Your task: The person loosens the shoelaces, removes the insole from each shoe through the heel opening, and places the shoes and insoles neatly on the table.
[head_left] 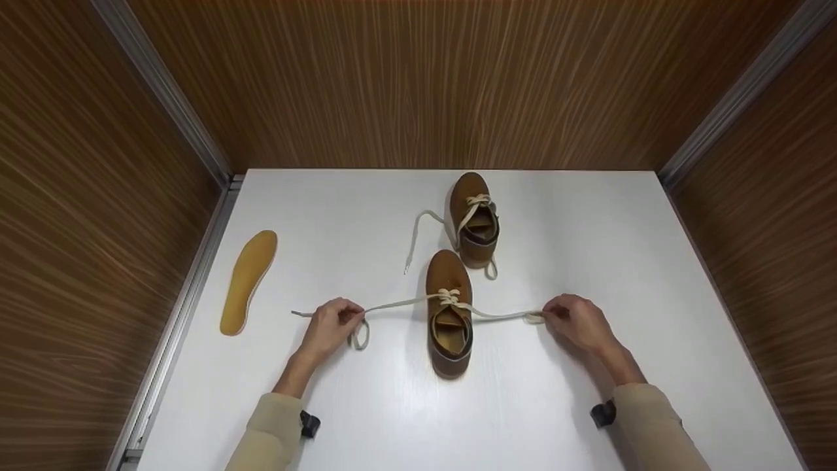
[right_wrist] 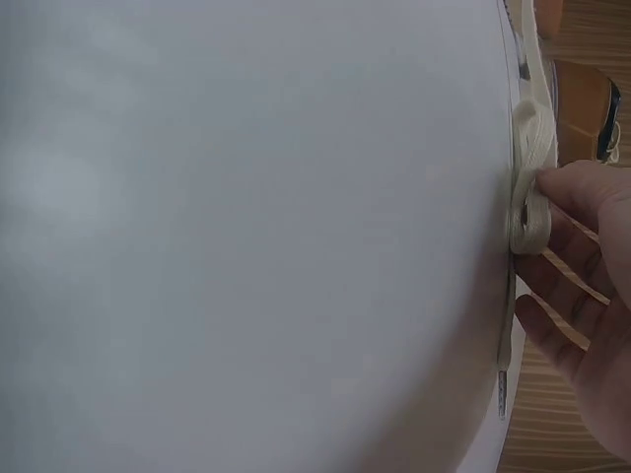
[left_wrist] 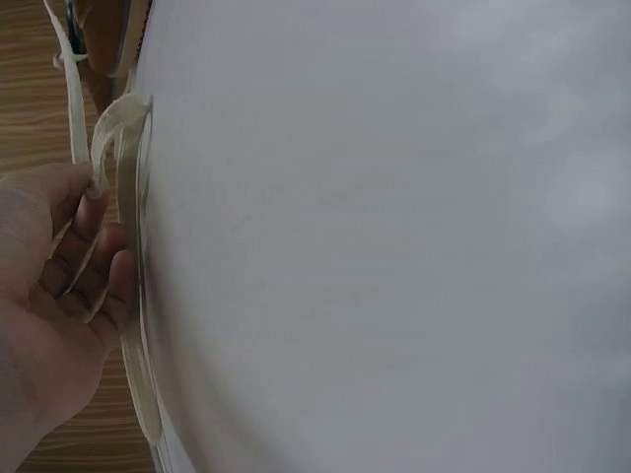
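Note:
A brown shoe (head_left: 450, 356) stands upright on the white table, toe pointing away, its cream lace crossed over the tongue. One lace end (head_left: 400, 303) runs out to the left, where my left hand (head_left: 330, 327) pinches it between thumb and index finger; the loose remainder (left_wrist: 128, 217) loops down beside the fingers. Out to the right stretches the other lace end (head_left: 500, 317). My right hand (head_left: 579, 320) pinches it between thumb and fingers, with a folded loop (right_wrist: 532, 217) at the fingertips and the tipped end hanging below.
Behind the near shoe stands a second brown shoe (head_left: 467, 190), its lace trailing left and a small loop by its heel. A tan insole (head_left: 248, 281) lies at the left of the table (head_left: 575, 242). Wood-grain panels (head_left: 418, 85) enclose the back and sides.

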`<state>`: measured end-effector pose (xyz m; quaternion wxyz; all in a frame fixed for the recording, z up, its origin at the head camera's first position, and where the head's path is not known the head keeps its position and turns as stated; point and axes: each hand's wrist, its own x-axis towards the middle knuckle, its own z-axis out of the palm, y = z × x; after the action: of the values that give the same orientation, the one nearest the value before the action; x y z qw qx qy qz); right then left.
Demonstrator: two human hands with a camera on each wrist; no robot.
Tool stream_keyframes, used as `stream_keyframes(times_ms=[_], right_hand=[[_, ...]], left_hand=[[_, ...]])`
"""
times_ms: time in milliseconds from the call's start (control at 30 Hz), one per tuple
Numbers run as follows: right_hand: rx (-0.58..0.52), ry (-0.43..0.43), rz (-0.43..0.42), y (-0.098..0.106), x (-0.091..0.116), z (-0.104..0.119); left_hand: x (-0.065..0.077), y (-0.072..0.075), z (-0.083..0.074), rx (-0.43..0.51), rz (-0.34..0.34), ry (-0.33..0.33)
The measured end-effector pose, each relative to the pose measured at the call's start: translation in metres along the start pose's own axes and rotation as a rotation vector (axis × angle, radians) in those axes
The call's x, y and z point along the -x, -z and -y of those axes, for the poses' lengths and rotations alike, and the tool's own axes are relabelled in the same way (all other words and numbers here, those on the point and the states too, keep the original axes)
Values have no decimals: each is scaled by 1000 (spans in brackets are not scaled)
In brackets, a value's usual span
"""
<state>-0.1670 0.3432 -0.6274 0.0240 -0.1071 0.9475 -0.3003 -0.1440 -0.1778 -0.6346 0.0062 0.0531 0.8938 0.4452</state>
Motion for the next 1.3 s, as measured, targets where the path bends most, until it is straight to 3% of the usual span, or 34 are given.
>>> stream_keyframes(times_ms=[267,567,867,1300], right_hand=[[-13,42,-9,-4,-3,14],[-41,120,-36,-7,-8,42],[-36,203,-83,-15,-13,68],[-145,312,-103,-36,-18,107]], left_hand=[[-1,-1,-8,2,6,15],[-6,-7,-27,4,-9,-88],[-11,-23,-46,49,20,-164],[-13,-48,-77,41,61,-283]])
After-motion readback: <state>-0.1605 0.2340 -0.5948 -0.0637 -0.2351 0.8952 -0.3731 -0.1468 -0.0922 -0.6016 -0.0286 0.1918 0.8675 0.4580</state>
